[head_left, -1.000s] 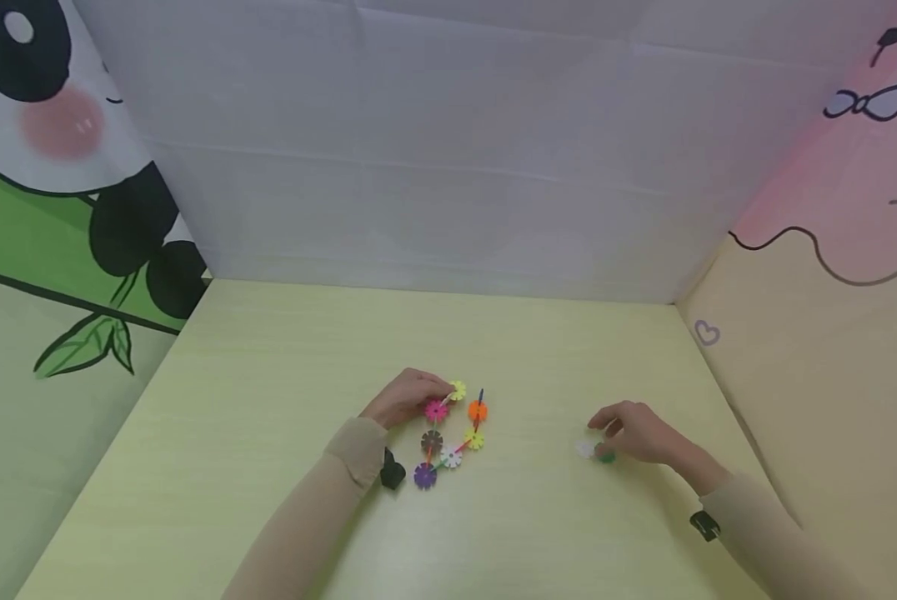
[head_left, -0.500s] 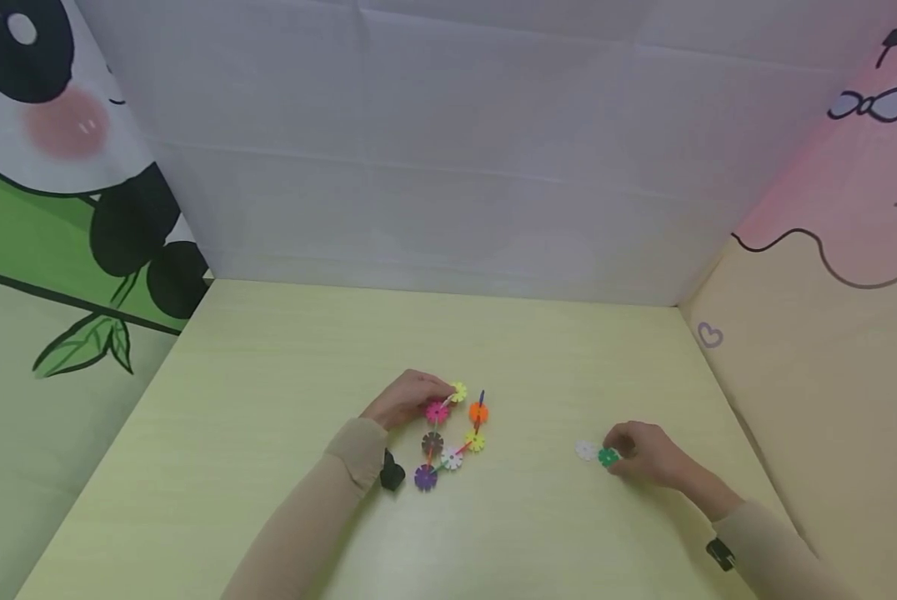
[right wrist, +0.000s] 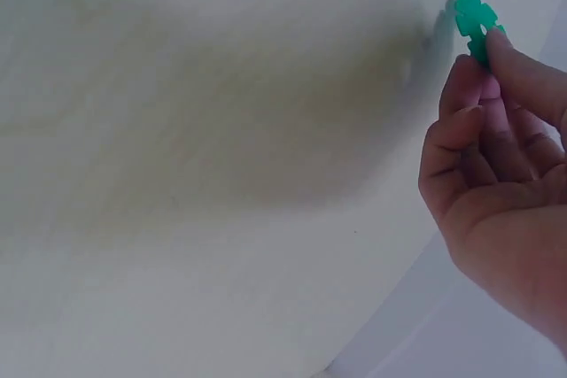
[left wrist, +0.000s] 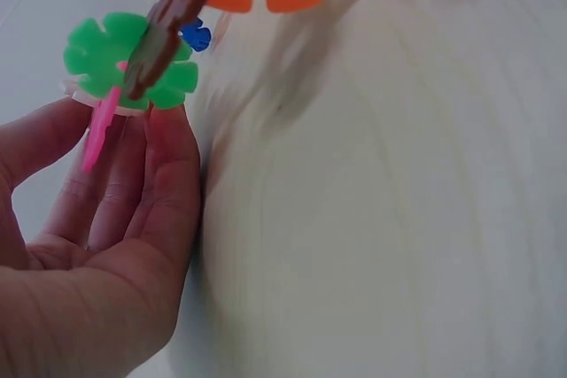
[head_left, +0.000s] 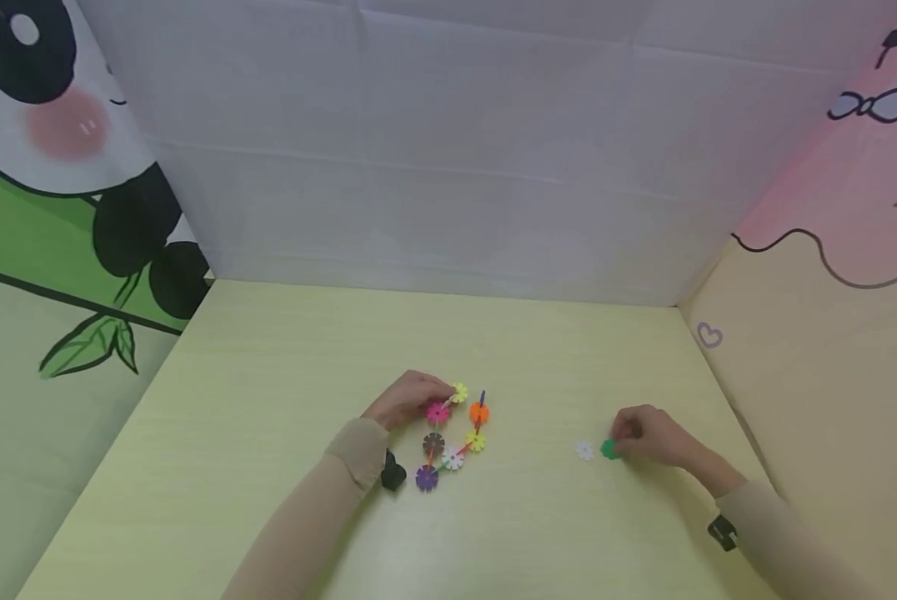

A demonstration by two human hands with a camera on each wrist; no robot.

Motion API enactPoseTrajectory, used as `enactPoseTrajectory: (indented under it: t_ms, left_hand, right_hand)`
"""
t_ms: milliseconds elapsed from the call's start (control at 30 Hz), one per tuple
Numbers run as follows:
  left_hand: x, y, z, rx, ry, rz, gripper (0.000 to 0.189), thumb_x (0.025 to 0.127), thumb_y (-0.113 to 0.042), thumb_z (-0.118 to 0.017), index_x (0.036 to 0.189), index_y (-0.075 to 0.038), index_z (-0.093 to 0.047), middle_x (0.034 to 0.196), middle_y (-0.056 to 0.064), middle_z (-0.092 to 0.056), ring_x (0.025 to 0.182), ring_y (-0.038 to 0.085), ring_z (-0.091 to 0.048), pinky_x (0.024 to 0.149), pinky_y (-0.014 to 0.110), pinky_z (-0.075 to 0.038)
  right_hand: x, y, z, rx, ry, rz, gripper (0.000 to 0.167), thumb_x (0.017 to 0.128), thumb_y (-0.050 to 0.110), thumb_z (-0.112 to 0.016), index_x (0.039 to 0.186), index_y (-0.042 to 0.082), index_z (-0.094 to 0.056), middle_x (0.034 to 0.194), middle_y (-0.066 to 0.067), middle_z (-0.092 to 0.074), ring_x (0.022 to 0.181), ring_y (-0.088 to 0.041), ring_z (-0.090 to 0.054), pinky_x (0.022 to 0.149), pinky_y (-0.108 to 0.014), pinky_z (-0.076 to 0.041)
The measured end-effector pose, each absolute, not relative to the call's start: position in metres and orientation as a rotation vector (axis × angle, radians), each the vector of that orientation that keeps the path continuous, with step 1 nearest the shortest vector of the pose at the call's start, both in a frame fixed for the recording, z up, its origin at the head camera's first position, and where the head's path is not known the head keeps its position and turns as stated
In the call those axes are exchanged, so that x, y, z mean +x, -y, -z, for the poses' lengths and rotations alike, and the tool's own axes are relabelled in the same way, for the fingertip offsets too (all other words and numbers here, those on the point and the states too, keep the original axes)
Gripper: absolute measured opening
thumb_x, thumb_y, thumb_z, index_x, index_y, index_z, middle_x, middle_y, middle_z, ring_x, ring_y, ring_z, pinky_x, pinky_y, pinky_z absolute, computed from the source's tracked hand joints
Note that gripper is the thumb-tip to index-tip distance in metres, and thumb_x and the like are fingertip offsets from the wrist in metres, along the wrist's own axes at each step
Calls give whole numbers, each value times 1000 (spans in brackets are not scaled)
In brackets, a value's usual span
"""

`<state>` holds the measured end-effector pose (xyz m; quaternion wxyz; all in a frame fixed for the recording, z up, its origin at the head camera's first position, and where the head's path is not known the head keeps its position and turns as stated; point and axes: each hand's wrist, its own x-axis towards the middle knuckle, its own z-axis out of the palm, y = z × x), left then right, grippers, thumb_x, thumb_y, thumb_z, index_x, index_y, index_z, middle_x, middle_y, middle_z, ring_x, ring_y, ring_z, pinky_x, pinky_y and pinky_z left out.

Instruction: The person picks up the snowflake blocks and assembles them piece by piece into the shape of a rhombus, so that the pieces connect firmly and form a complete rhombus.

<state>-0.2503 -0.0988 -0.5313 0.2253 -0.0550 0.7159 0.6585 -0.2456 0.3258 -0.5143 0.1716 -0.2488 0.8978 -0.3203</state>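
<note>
My left hand (head_left: 413,397) pinches the far left end of a curved chain of interlocking snowflake discs. Along that chain are a pink disc (head_left: 438,413), a dark brown disc (head_left: 433,444), a purple disc (head_left: 427,478) and an orange disc (head_left: 479,413), joined by discs seen edge-on. The left wrist view has a green disc (left wrist: 97,55) just beyond my fingertips. At the right, thumb and fingers of my right hand (head_left: 654,435) pinch a loose green snowflake disc (right wrist: 476,19) by its edge. A white snowflake disc (head_left: 584,451) lies on the table just left of it.
The pale wooden table (head_left: 306,350) has a white wall sheet (head_left: 448,167) behind it. A printed panel (head_left: 831,350) borders the right side, and another with a panda pattern (head_left: 66,250) borders the left.
My right hand has closed its fingers on the green disc, shifting it slightly away from the white one. My left hand and the chain have hardly moved.
</note>
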Motion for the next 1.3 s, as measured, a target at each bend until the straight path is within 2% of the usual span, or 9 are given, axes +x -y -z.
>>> enactPoseTrajectory:
  t_ms: [200,367,567,767,867,1100,1300]
  left_hand:
    - [-249,101,530,-145,-1986,-1819,19,87,-14,-69,97,3,-71,93,9,-67,76,13,-59,70,27,-51]
    - [-248,104,530,-135,-1967,-1832,19,86,-13,-70,96,2,-71,92,8,-66,76,14,-59,71,28,-50]
    - [-246,107,531,-125,-1955,-1834,17,86,-15,-70,94,1,-71,88,7,-65,73,12,-57,68,27,-49]
    - [-244,111,530,-127,-1961,-1835,18,86,-15,-70,94,1,-70,89,7,-65,74,13,-56,69,27,-49]
    - [-244,113,530,-133,-1955,-1835,19,86,-15,-70,95,1,-71,89,7,-65,73,13,-57,69,27,-49]
    - [-242,113,529,-140,-1936,-1832,18,85,-15,-71,94,1,-71,89,6,-65,74,13,-57,70,27,-49]
    - [-241,113,531,-121,-1927,-1838,20,84,-18,-72,93,-1,-73,87,6,-66,74,14,-58,72,29,-50]
  right_hand:
    - [-273,-305,498,-818,-2493,1030,12,86,5,-70,96,0,-70,89,-7,-69,78,-22,-64,66,-29,-50]
    - [-288,-270,488,-836,-2484,1081,7,88,5,-69,93,2,-70,88,-7,-69,79,-31,-64,64,-30,-50]
    - [-295,-222,479,-929,-2496,1077,5,87,8,-70,90,5,-71,87,-2,-69,79,-26,-65,69,-32,-50]
    - [-302,-184,473,-948,-2495,1089,6,88,6,-69,91,2,-70,87,-5,-69,81,-33,-64,70,-34,-50]
    - [-305,-168,473,-980,-2496,1066,5,88,6,-69,91,2,-69,87,-4,-69,80,-30,-63,70,-35,-50]
    - [-306,-143,475,-990,-2498,1017,4,86,6,-71,87,3,-72,83,-1,-69,73,-17,-59,65,-34,-49]
    - [-308,-128,482,-1044,-2478,1002,5,86,6,-71,87,1,-72,83,0,-69,74,-15,-60,66,-33,-50]
